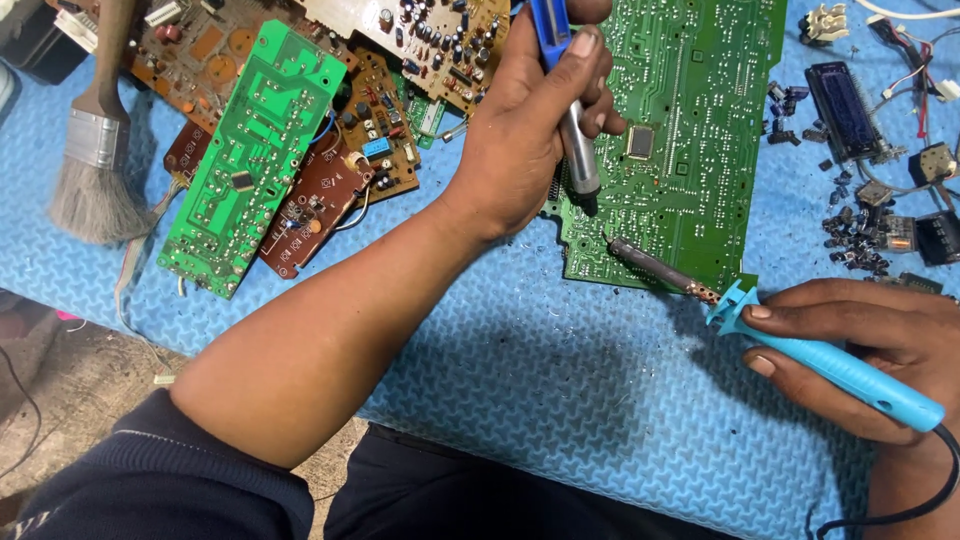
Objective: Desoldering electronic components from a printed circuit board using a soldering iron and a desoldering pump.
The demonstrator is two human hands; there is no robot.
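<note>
A blue, ripple-textured mat [560,400] covers the desk and carries everything here. On it, toward one o'clock, lies the large green circuit board [690,140], solder side up, dotted with pale pads and thin traces, with a square dark chip [640,142] near its middle. It lies flat, probably so both tools can reach its lower left corner.

At ten to eleven o'clock sits a loose heap of other boards [330,120]: a bright green one on top, brown and tan ones with capacitors beneath, pushed aside from the working spot. A paintbrush [95,150] with grey bristles lies at nine to ten o'clock.

The left hand [530,130] reaches in from seven o'clock and is clamped around a desoldering pump [570,110], blue above and metal below, held near upright with its dark tip down at the board's left edge. The right hand [880,340], at four o'clock, is closed on the light blue handle of a soldering iron [790,345]; the iron lies at a low slant, its tip [615,245] touching the board's lower left, just beside the pump's tip. The two hands are well apart, yet their tools meet near one point.

At two to three o'clock lie small loose components [855,240] and a dark display module [845,110].
</note>
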